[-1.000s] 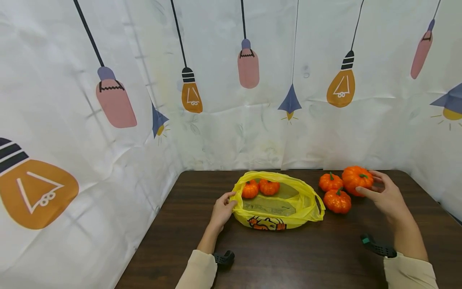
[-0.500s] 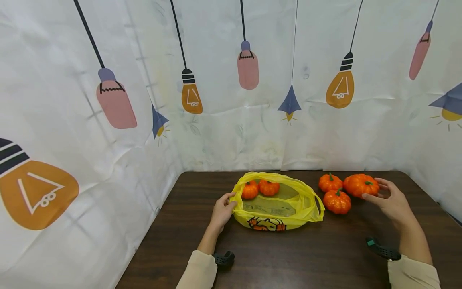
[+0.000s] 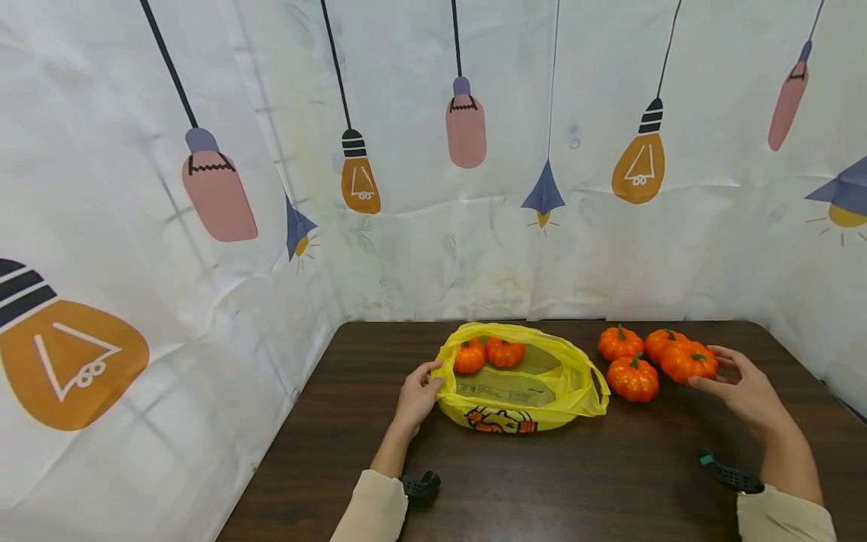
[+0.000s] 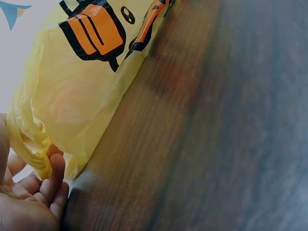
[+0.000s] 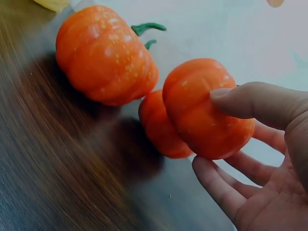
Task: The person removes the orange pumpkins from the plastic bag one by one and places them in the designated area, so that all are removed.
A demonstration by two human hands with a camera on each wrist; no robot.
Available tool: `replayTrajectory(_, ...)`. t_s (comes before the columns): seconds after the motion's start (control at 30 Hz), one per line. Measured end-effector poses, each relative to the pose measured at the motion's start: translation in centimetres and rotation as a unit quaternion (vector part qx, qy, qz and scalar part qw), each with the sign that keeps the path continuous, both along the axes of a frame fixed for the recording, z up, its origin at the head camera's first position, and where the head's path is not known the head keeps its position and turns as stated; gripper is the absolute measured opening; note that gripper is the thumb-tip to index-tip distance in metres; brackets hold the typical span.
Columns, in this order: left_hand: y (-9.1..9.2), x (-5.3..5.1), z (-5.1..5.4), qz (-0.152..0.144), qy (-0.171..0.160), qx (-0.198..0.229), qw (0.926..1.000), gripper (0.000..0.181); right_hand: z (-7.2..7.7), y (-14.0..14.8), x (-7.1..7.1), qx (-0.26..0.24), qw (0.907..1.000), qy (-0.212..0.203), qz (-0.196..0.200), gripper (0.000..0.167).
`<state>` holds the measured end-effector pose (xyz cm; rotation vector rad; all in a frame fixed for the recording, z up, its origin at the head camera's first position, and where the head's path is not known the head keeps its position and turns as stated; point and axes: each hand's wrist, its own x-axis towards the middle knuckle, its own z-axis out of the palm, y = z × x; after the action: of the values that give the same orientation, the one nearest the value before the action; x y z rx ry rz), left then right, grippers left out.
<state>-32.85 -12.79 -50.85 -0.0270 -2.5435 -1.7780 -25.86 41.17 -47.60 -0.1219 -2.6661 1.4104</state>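
A yellow plastic bag (image 3: 569, 403) lies on the table with its mouth spread wide. Inside it, at the left, sit two small orange pumpkins (image 3: 504, 351). My left hand (image 3: 413, 399) pinches the bag's left rim; the left wrist view shows bunched yellow plastic (image 4: 29, 149) between the fingers. On the right, my right hand (image 3: 748, 391) grips a small pumpkin (image 3: 687, 363) between thumb and fingers. In the right wrist view that pumpkin (image 5: 202, 113) is slightly tilted and overlaps another pumpkin (image 5: 161, 127) behind it.
Beside the held pumpkin are a front pumpkin (image 3: 633, 379), a back-left pumpkin (image 3: 619, 343) and a pumpkin partly hidden behind it (image 3: 657, 342). They stand right of the bag on the dark wooden table (image 3: 542, 482). A patterned white curtain (image 3: 433, 263) hangs behind the table.
My right hand has moved right and a little toward me with its pumpkin, which now uncovers part of the one behind. My left hand and the bag have stayed in place.
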Motion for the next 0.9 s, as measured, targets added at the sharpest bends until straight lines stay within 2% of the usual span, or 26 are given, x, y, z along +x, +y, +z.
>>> replayTrajectory(0.2,0.0,0.0,-0.1,-0.002,0.001,0.0,1.0,0.038,-0.4,0.9,0.3,0.036,0.9993,-0.004,0.012,0.086)
replayTrajectory(0.4,-0.1,-0.1,-0.2,-0.004,0.002,0.004,1.0,0.037,-0.6,1.3,0.1,0.059,0.9971,-0.042,0.023,0.09)
replayTrajectory(0.53,-0.1,0.0,-0.2,-0.004,0.003,0.002,1.0,0.037,-0.9,1.3,-0.1,0.053,0.9965,-0.059,0.027,0.092)
replayTrajectory(0.9,-0.1,-0.1,-0.2,-0.006,0.002,0.001,1.0,0.037,-1.7,0.9,-0.6,0.036,0.9962,-0.07,0.038,0.093)
